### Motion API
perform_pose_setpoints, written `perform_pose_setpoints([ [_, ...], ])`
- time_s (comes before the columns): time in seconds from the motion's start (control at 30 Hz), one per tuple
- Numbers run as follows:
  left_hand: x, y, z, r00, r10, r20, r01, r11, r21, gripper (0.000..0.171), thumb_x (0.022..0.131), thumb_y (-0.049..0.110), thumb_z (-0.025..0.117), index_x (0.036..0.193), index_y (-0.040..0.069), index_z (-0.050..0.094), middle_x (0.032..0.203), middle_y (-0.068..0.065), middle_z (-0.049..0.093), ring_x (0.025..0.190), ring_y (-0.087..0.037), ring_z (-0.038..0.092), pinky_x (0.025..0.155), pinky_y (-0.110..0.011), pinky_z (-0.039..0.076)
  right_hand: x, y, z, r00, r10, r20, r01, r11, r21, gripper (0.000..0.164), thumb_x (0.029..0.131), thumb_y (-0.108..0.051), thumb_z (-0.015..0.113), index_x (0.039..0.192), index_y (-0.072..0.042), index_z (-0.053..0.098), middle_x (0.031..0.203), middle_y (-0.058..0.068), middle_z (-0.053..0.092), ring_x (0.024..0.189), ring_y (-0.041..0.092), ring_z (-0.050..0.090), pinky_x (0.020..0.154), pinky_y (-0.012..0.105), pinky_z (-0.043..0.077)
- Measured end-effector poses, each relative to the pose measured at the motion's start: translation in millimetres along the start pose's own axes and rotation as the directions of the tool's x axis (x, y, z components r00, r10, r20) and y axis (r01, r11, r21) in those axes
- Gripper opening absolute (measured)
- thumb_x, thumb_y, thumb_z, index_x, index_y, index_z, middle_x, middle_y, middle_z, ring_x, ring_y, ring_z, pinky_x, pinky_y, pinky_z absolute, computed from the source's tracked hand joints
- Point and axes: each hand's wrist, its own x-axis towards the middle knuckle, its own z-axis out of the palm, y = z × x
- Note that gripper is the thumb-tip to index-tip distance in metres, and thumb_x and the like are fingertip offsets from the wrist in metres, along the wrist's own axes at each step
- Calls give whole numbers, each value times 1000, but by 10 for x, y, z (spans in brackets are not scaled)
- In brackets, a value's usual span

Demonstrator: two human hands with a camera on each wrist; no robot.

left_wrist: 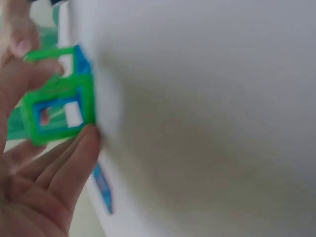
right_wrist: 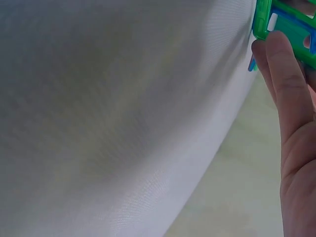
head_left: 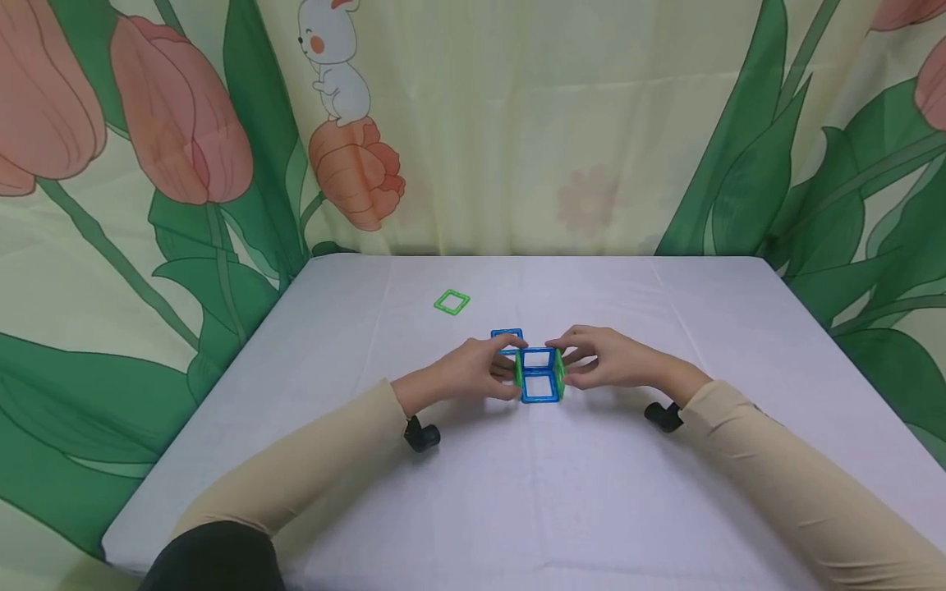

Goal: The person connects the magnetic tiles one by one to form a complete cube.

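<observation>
Between my hands stands a small open-fronted build of square magnetic tiles. Blue tiles (head_left: 539, 370) form its floor and back, with a green tile (head_left: 559, 374) upright on each side. My left hand (head_left: 476, 369) holds the left green tile (left_wrist: 88, 106), thumb at the upper edge and fingertips at other edges. On the opposite side, my right hand (head_left: 613, 357) grips the right green tile (right_wrist: 260, 22) between thumb and fingers. Another blue tile (head_left: 507, 333) shows behind the left fingers, partly hidden by them.
A loose green tile (head_left: 461, 307) lies flat farther back, left of the build. White cloth (head_left: 539, 492) covers the table, whose far edge meets a curtain (head_left: 517, 164) printed with tulips and a rabbit. Small black cameras (head_left: 422, 434) sit at both wrists.
</observation>
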Motion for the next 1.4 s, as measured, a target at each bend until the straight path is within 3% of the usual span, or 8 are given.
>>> perform_pose_setpoints([
  [0.2,28,7,-145,995,48,83,-62,981,185,67,95,15,76,152,25,41,144,-8,64,115,-17,71,97,-30,57,10,5,-3,1000,-2,10,2,1000,-8,62,93,-22,77,148,-5,54,131,9,60,126,37,65,94,38,60],
  [0.33,57,-7,-149,985,161,70,-175,911,373,50,103,8,60,148,25,46,144,-3,64,110,-16,68,98,-30,56,10,0,-20,1000,-20,17,20,1000,-13,61,93,-20,76,147,-3,55,130,11,60,125,38,65,93,38,60],
  [0.43,75,-17,-128,977,204,61,-209,871,444,40,105,8,56,142,24,53,140,0,65,114,-16,65,104,-33,54,21,-4,-24,999,-36,27,36,999,-13,61,94,-20,76,147,-1,54,130,12,60,125,39,65,92,37,60],
  [0.8,61,51,-140,980,189,60,-193,835,516,28,106,14,58,133,24,62,129,1,71,112,-16,69,102,-33,55,41,17,-70,999,-41,35,42,998,-37,61,95,-21,75,148,-1,53,133,13,59,127,39,64,94,44,60],
  [0.93,16,65,-154,977,203,70,-208,815,541,26,107,20,57,132,24,64,130,4,72,110,-15,69,104,-33,54,65,53,-120,999,-45,11,46,994,-103,55,98,-24,70,147,-3,55,132,11,62,125,35,66,99,50,57],
  [1.13,-27,54,-147,964,252,83,-253,782,569,23,105,21,62,127,26,66,120,6,75,90,-12,68,94,-28,57,175,88,-167,999,-11,-37,5,987,-159,43,105,-23,59,145,-6,59,129,10,66,113,25,68,87,34,61],
  [1.27,-33,68,-126,949,303,88,-295,751,590,19,104,24,64,123,26,68,113,6,77,84,-11,66,87,-25,57,302,109,-178,998,-55,-37,46,976,-211,36,107,-16,56,141,-8,63,125,11,67,104,22,65,81,31,61],
  [1.4,-28,79,-96,911,399,101,-377,710,595,16,102,27,67,118,24,70,107,8,78,85,-10,67,85,-23,56,466,105,-170,993,-115,-27,99,934,-344,33,105,-14,59,137,-14,68,121,5,68,100,19,62,84,35,55],
])
